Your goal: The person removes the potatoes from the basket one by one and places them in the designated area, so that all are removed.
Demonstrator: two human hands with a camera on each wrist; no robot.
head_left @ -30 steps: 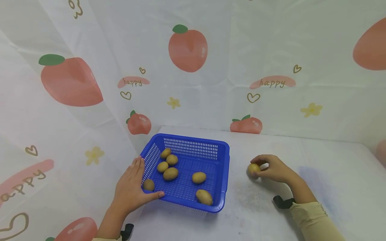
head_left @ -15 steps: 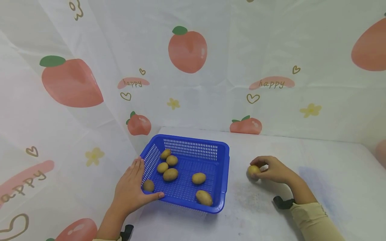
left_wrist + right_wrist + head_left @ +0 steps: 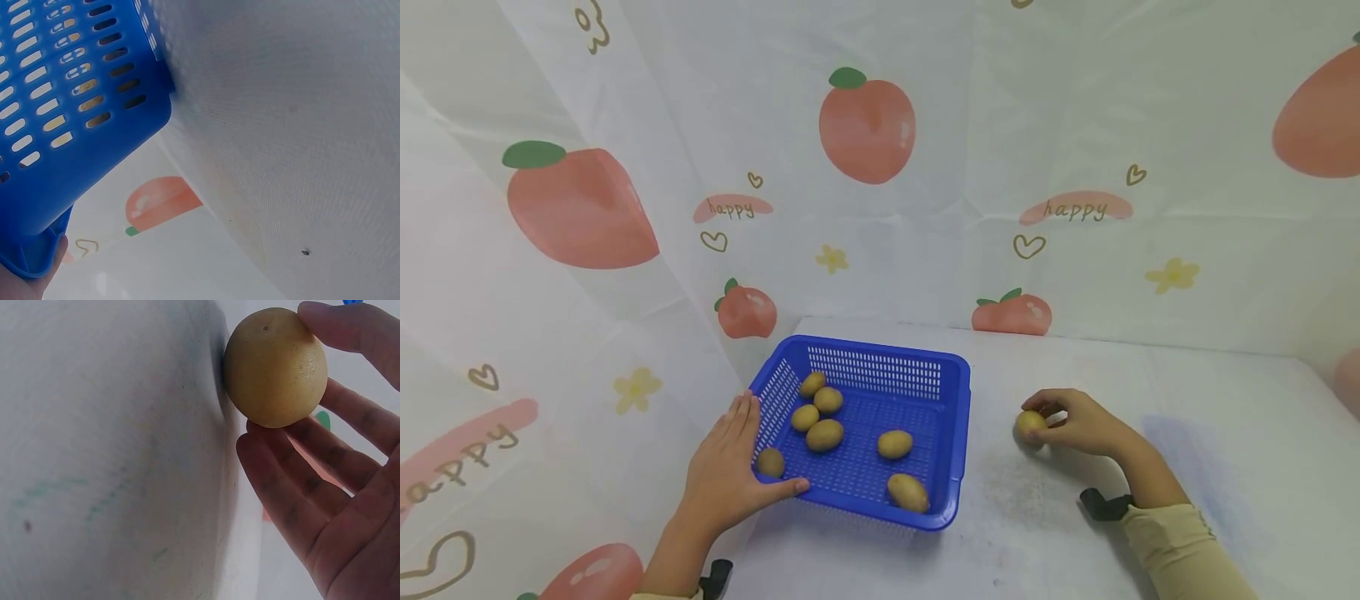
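My right hand (image 3: 1081,422) pinches a small yellow potato (image 3: 1031,427) between thumb and fingers, to the right of the basket. In the right wrist view this potato (image 3: 275,367) is round and smooth, right at the white tabletop; whether it touches is hard to tell. A blue plastic basket (image 3: 958,433) with slotted walls stands at the middle left. My left hand (image 3: 724,473) rests on its near left corner, fingers straight along the left rim and thumb over the front rim. Several potatoes lie inside, one of them (image 3: 895,444) towards the right.
The white tabletop (image 3: 1150,383) extends right of the basket, with a faint bluish stain. A white sheet (image 3: 947,125) printed with fruit hangs behind and along the left side, close to the basket.
The right hand and its potato have shifted very slightly left since a second ago. The left hand and the basket stay in place; the whole head view has dropped slightly.
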